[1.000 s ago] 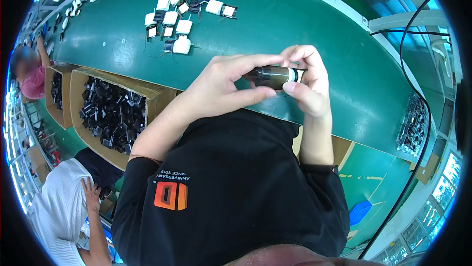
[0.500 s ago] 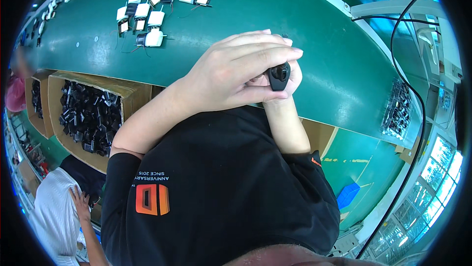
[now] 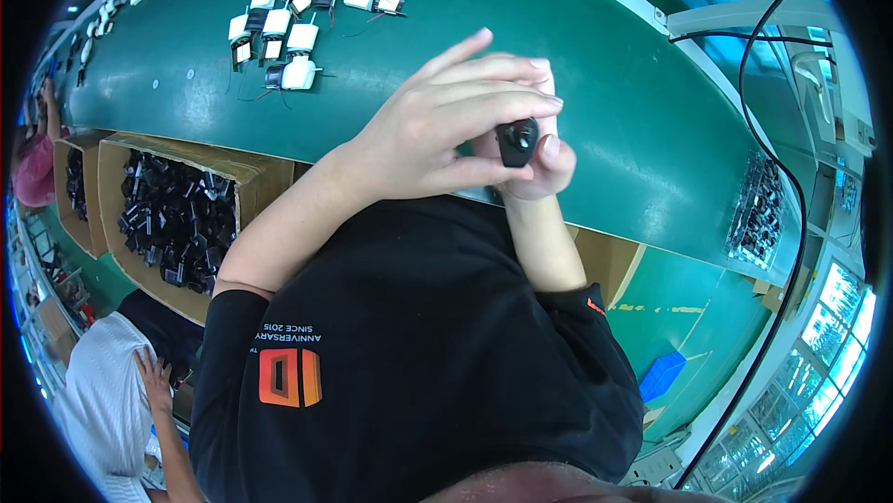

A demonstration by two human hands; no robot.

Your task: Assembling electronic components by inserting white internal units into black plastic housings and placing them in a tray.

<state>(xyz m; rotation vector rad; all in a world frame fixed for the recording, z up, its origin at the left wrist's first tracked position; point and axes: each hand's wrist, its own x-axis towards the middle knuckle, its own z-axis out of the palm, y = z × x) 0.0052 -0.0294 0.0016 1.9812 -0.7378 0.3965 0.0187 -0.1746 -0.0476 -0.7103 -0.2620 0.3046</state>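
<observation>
In front of my chest, above the bench's near edge, my left hand (image 3: 435, 122) pinches a small black plastic part (image 3: 518, 141) with a rounded, glossy end. Its thumb lies below the part and its index finger above, while another finger lifts away. My right hand (image 3: 547, 171) is closed around the part's other side, thumb bent close to it. The right fingers are mostly hidden behind the left hand. Farther left on the green bench (image 3: 391, 66) lie several white-and-black small assemblies (image 3: 299, 38) with thin wires.
At left, a cardboard box (image 3: 265, 178) holds many black plastic parts (image 3: 177, 215), beside a smaller box (image 3: 82, 189). Clear-wrapped dark parts (image 3: 758, 205) lie at the bench's right end. A black cable (image 3: 795, 196) hangs at right. Two other people are at left, one in white (image 3: 107, 391).
The black part has turned and shifted slightly left in my hands. One left finger has lifted, and my right thumb has bent up beside the part.
</observation>
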